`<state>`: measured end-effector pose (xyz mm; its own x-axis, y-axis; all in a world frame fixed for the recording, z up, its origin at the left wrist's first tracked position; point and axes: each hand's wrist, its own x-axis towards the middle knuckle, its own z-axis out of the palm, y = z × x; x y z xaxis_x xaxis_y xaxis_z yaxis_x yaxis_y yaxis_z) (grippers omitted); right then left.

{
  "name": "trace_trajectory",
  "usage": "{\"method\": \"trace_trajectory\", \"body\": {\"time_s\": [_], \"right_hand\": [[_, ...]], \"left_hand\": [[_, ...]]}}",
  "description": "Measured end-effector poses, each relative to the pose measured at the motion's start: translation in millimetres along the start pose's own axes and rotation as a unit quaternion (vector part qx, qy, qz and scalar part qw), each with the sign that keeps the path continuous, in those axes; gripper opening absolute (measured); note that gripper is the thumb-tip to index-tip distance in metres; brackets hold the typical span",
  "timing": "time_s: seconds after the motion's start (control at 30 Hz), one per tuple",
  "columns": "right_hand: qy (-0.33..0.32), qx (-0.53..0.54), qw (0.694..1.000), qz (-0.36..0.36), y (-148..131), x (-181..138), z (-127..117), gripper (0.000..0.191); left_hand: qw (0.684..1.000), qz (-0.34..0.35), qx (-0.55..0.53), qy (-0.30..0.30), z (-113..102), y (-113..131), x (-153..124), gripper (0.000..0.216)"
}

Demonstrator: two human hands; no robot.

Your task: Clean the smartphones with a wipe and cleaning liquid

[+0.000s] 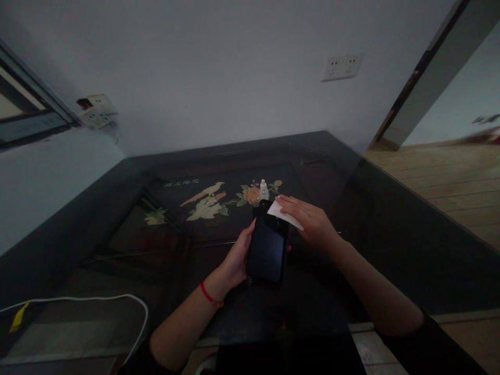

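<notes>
My left hand (237, 260) is wrapped around a black smartphone (267, 250) from its left edge, the dark screen facing up toward me. A red bracelet circles that wrist. In my right hand (310, 221) is a white wipe (287, 214), held under the fingers against the phone's upper right end. Just beyond the phone a small clear bottle (263, 190) with a white cap stands upright on the dark glossy table (344, 182). Most of my left fingers are hidden behind the phone.
A painted bird and flowers (207, 203) decorate the tabletop. A white cable (97, 298) with a yellow tag (18, 317) runs along the near left. Wall sockets (342, 67) sit above the table's far side, with a power strip (97, 112) in the left corner.
</notes>
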<state>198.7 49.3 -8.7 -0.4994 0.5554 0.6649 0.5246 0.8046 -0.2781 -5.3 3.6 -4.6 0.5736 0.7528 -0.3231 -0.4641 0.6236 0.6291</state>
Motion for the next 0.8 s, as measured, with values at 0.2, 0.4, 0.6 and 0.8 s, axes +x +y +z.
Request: {"method": "trace_trajectory", "body": {"time_s": [0.2, 0.4, 0.6, 0.8], "right_hand": [[-0.009, 0.013, 1.000, -0.025, -1, 1, 2, 0.034], [0.000, -0.041, 0.999, 0.008, 7, -4, -7, 0.038], [-0.032, -0.020, 0.996, -0.085, -6, -6, 2, 0.033], [0.085, -0.031, 0.995, -0.045, -7, -4, 10, 0.038]], "left_hand": [[1.000, 0.000, 0.007, 0.022, 5, -1, 0, 0.050], [0.999, 0.004, -0.017, 0.034, -2, 5, 0, 0.056], [0.985, 0.116, -0.016, 0.129, 1, 10, 1, 0.043], [0.992, 0.092, -0.008, 0.086, 1, 8, 0, 0.051]]}}
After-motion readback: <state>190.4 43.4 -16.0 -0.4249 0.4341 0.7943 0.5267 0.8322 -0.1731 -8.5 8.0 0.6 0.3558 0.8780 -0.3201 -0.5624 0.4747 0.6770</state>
